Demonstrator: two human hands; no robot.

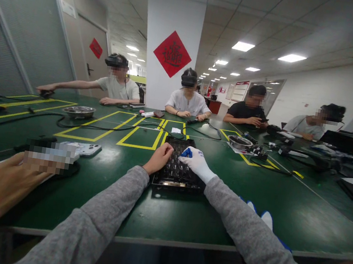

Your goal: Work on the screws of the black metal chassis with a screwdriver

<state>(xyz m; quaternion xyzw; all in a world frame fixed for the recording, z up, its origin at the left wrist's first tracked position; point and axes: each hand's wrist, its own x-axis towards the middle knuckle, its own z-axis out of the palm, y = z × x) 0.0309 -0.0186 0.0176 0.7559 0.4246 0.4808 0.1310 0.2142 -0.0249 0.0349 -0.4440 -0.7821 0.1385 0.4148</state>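
A shallow black case lies on the green table in front of me, its inside full of small dark parts too fine to tell apart. At its left side my bare left hand is closed, thumb and fingers pinched together over the case. Opposite it, my right hand wears a white glove with blue fingertips and is curled closed above the inside of the case. Whatever either hand may be gripping is hidden or too small to name. A pale strip shows at the case's near end.
Yellow tape marks rectangles on the green table. Metal bowls stand left and right, with black cables between. A co-worker's hand holds a phone close on my left. Another white-and-blue glove lies beside my right forearm.
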